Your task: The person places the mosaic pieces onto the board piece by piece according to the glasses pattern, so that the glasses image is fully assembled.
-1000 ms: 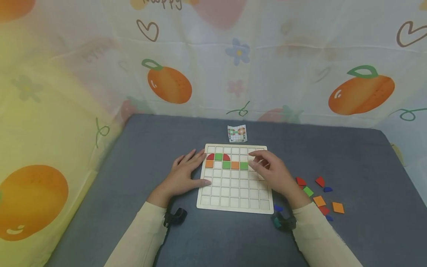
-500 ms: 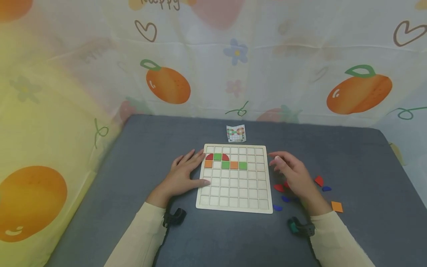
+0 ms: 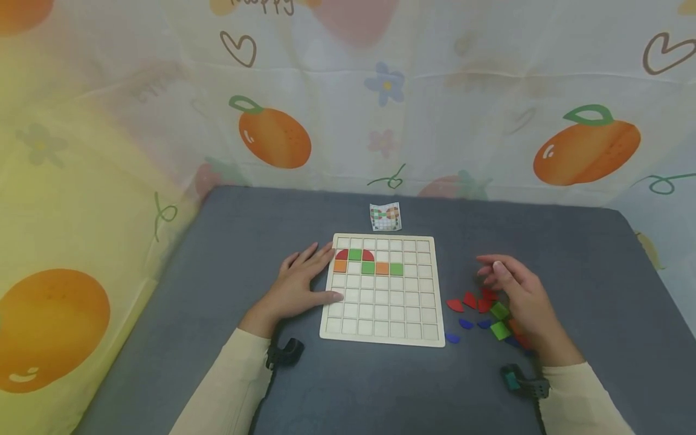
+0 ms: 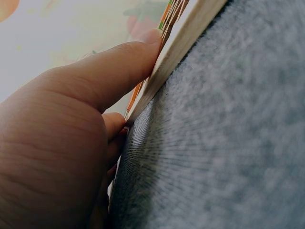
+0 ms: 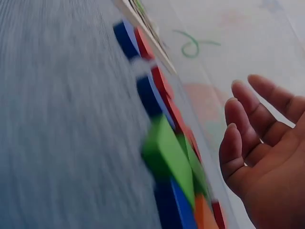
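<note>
A pale wooden grid board (image 3: 383, 308) lies flat, with red, green and orange tiles set in two of its upper rows. My left hand (image 3: 298, 289) rests at its left edge, fingers straight, thumb lying on the rim; the left wrist view shows that thumb (image 4: 119, 64) against the wood. To the right of the board, my right hand (image 3: 524, 296) hovers over loose tiles with nothing in its loosely bent fingers. Under and beside it lie green tiles (image 3: 500, 330), red tiles (image 3: 455, 306) and blue tiles (image 3: 465, 324). A green tile (image 5: 169, 155) looms close in the right wrist view.
A small printed card (image 3: 385, 217) with a coloured pattern lies behind the board. The grey cloth tabletop (image 3: 261, 223) meets a fruit-print curtain (image 3: 348, 133) at the back. Some orange and red tiles are partly hidden under the right forearm.
My right hand has moved from above the board out to the right, over the loose tiles, uncovering several red, blue and green ones. The left hand stays at the board's edge.
</note>
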Tool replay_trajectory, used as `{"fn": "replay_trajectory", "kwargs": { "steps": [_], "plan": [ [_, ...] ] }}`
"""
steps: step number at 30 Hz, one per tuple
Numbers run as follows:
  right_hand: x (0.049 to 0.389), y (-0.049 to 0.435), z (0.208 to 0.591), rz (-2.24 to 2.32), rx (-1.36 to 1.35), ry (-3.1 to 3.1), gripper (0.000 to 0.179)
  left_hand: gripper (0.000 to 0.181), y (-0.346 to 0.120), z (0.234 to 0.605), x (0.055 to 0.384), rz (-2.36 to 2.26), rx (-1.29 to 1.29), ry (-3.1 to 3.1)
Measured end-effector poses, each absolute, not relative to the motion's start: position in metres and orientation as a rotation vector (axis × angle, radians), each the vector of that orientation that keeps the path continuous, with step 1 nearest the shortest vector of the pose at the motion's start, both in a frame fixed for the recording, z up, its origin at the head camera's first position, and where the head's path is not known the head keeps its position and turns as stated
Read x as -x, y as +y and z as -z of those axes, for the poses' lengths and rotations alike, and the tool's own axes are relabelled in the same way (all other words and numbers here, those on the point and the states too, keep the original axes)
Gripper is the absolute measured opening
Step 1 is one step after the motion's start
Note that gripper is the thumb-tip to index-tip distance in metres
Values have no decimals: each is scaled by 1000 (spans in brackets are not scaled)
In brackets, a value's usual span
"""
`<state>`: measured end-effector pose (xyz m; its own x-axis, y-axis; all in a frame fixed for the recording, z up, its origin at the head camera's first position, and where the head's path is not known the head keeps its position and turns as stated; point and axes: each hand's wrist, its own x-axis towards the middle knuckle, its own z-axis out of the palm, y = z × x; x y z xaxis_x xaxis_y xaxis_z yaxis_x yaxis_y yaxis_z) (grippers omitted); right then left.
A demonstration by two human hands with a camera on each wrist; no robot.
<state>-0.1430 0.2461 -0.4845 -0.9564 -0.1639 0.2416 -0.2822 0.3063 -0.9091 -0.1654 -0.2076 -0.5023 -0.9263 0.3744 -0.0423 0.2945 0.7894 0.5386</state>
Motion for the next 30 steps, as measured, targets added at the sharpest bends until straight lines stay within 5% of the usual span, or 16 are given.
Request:
{"fn": "replay_trajectory", "kwargs": {
  "steps": [18,30],
  "plan": [
    [113,325,495,-1484,-207,-2771,33,106,-207,502,165,-799,-522,2837],
    [114,336,494,-1181,-595,-2997,25,107,-206,503,165,-782,-522,2837]
  ]
}}
